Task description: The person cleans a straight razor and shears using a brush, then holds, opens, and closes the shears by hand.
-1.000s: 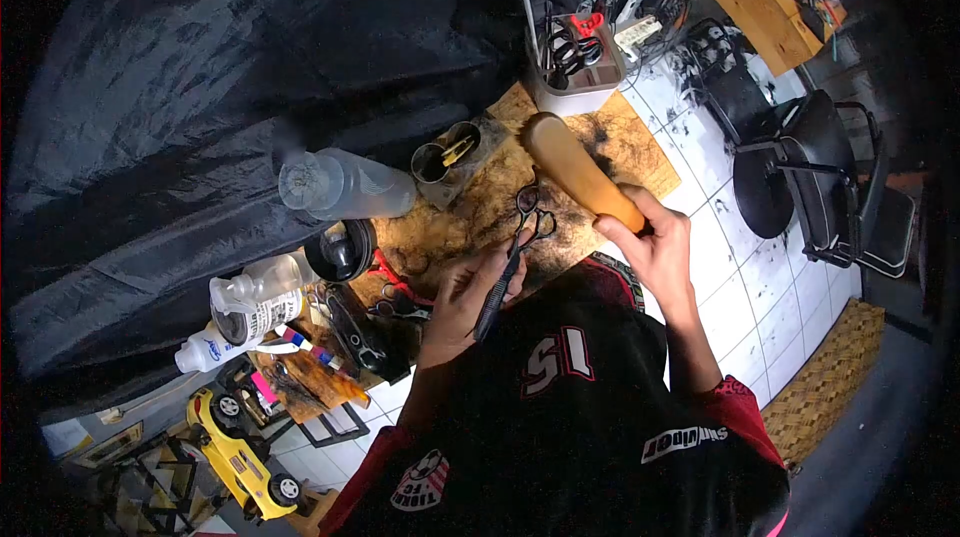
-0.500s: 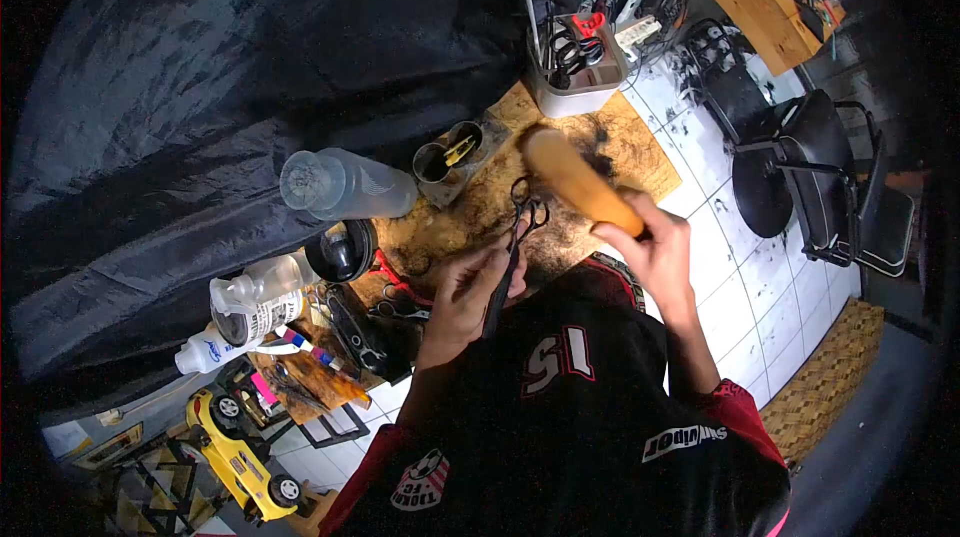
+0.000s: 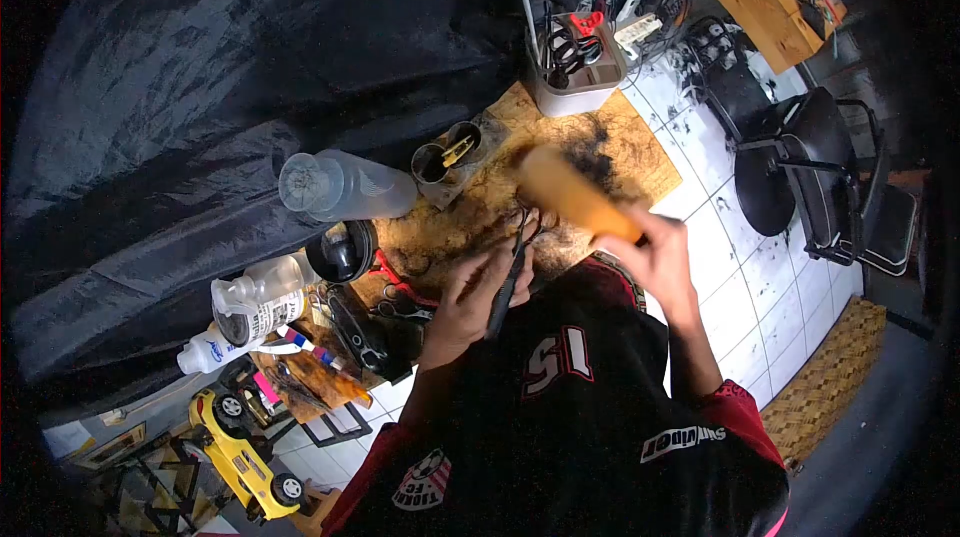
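Note:
My left hand is closed around a pair of black scissors, with the finger rings pointing away from me and the dark blades toward my shirt. My right hand grips the near end of an orange-brown, wooden-looking brush. Its far end is smeared by motion, and its bristles cannot be made out. The brush is tilted over the wooden tabletop, close to the scissors' rings. Dark hair clippings lie scattered on the wood.
A bin of scissors stands at the back. Cups with a yellow clip, a spray bottle and a black bowl stand left. More tools and bottles lie beyond them. A black chair stands right on white tiles.
The brush has swung slightly left at its far end and is more blurred. The scissors have turned a little in my left hand, their rings now partly behind the brush.

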Available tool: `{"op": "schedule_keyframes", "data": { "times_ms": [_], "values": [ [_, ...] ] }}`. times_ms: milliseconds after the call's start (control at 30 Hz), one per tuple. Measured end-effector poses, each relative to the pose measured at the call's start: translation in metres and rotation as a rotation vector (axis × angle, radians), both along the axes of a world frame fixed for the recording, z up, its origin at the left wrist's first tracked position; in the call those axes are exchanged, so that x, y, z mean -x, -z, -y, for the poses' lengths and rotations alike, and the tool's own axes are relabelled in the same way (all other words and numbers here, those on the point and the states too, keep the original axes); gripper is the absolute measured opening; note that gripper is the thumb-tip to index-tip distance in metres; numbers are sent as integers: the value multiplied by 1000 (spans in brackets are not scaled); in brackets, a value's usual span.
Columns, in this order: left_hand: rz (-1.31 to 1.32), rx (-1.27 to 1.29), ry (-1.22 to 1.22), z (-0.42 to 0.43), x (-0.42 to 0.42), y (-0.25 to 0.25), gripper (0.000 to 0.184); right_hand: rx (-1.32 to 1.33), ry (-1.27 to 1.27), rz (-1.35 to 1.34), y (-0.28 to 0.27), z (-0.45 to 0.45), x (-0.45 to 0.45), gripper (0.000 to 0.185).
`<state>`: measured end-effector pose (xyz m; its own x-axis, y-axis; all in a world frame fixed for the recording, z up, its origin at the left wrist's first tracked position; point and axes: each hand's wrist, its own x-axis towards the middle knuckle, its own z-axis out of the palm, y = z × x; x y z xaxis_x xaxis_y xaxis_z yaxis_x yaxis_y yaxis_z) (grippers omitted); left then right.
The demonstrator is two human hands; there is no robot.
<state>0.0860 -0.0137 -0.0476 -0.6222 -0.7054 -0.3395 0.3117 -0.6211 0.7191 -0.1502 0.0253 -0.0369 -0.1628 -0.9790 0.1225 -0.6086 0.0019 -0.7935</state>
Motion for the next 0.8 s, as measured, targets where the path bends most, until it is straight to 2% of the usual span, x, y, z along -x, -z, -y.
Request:
{"op": "schedule_keyframes", "data": {
  "times_ms": [67, 100, 167, 267, 333, 400, 467, 500, 533, 600, 667, 733, 800],
  "values": [
    [-210, -115, -29, 0, 0, 1, 52, -122, 218, -4, 1, 8, 9, 42],
    [-295, -190, -73, -1, 3, -2, 54, -120, 217, -1, 0, 8, 10, 42],
    [-272, -168, -118, 1, 5, 0, 51, -5, 135, 173, -4, 5, 10, 40],
    [-325, -231, -197, 0, 10, 13, 48, -56, -320, 236, -15, -8, 0, 43],
    [-110, -86, -250, 2, 20, -1, 46, -94, -560, 103, -15, -14, -10, 47],
    [-145, -69, -238, 3, 19, 3, 46, -23, -626, 8, -15, -12, -15, 50],
    [52, 26, -242, 0, 18, 3, 49, 20, -488, -122, 1, -15, -13, 45],
    [51, 35, -299, -3, 20, 10, 45, -14, -396, -132, -4, -11, -10, 47],
    [-125, 397, -356, -5, 20, 16, 36, 6, -273, -106, 1, -8, -5, 45],
    [162, 206, -139, 2, 13, 5, 29, 9, -146, -65, -5, 0, 6, 42],
    [167, 215, -106, 4, 11, 6, 30, 21, 126, 30, -6, 3, 8, 39],
    [172, 225, -75, 3, 13, 6, 31, -122, 271, 139, -18, 4, 13, 35],
    [52, 165, -121, 1, 17, 2, 37, -104, 186, 141, -21, -2, 16, 35]
  ]
}}
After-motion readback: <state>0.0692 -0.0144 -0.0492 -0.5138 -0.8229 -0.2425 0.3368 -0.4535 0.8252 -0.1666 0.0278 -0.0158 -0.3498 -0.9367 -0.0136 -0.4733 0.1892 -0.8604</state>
